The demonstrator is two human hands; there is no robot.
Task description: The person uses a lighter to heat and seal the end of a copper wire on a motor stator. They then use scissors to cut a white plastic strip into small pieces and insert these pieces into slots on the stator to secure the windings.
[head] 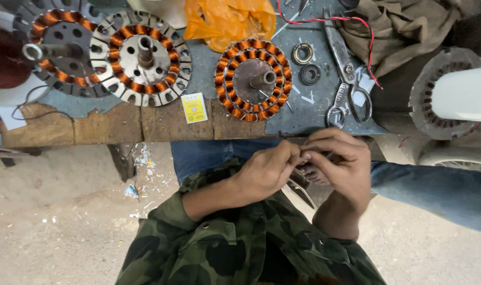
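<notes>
My left hand (267,170) and my right hand (342,161) meet in front of my chest, just below the workbench edge. Their fingertips pinch together on a small thin thing, probably fine wire or a sleeve, too small to make out. A thin wire loop hangs down beneath the hands. Nearest on the bench stands a round motor stator (253,79) wound with copper coils, its shaft upright.
Two more copper-wound stators (141,58) (58,46) lie at the left. Scissors (347,79), two bearings (306,63), a red wire (325,20), an orange plastic bag (229,20) and a yellow card (194,107) lie on the bench. A bare stator core (441,95) sits right.
</notes>
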